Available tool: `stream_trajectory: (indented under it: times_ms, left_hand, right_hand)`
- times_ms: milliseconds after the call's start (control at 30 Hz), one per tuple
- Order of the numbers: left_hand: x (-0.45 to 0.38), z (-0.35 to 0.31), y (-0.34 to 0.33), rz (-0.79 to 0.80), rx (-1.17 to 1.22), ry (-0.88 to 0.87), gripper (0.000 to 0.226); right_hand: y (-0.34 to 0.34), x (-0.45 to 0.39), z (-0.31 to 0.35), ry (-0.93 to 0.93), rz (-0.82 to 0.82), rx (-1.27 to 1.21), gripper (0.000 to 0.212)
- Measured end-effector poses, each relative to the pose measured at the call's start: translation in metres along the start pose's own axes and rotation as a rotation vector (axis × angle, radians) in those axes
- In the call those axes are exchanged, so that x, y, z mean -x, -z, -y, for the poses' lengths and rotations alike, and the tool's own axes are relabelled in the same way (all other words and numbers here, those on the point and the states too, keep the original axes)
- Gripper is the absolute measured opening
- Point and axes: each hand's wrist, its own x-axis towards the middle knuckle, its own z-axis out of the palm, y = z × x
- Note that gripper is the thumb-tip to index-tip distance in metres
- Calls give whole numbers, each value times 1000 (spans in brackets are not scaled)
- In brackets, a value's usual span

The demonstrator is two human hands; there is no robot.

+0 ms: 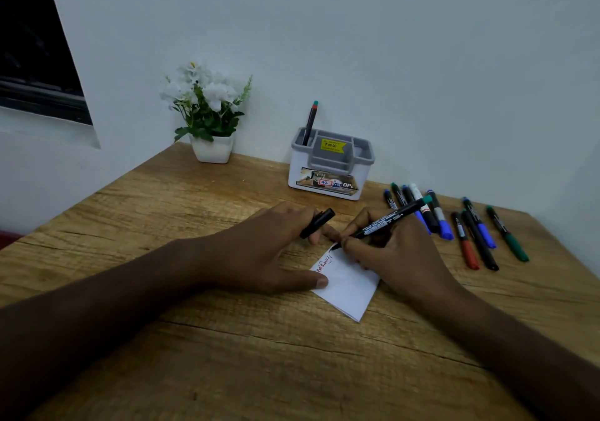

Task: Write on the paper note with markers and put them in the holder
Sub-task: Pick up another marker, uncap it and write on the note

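Wooden desk (pixel 227 355): we find one marker (pixel 310 122) in the far holder (pixel 328 167). Right hand (pixel 393 255) grips a second marker (pixel 386 219) writing on the near note (pixel 347 284); left hand (pixel 259 252) holds its cap (pixel 318 222). Nine markers (pixel 454 222) lie right, unstowed.

Single head-worn, wide-angle view: you look forward and down across the wooden table (pixel 136 339) toward the wall (pixel 389 47) at the top of the frame. Both forearms enter from the lower corners, close to the lens.
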Motion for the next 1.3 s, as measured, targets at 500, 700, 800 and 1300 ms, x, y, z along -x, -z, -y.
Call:
stream_trajectory:
  times_ms: [500, 700, 800, 1300]
  left_hand:
    - [1, 0, 1, -7, -7, -31, 37]
    - [0, 1, 2, -2, -6, -29, 37]
    - [0, 1, 1, 0, -20, -23, 38]
    - [0, 2, 0, -1, -48, -19, 39]
  right_hand:
    - [0, -1, 0, -4, -17, 2, 10]
    - [0, -2, -3, -24, -28, -8, 9]
    - [0, -3, -4, -30, -23, -16, 9]
    - [-1, -3, -6, -61, -56, -38, 7]
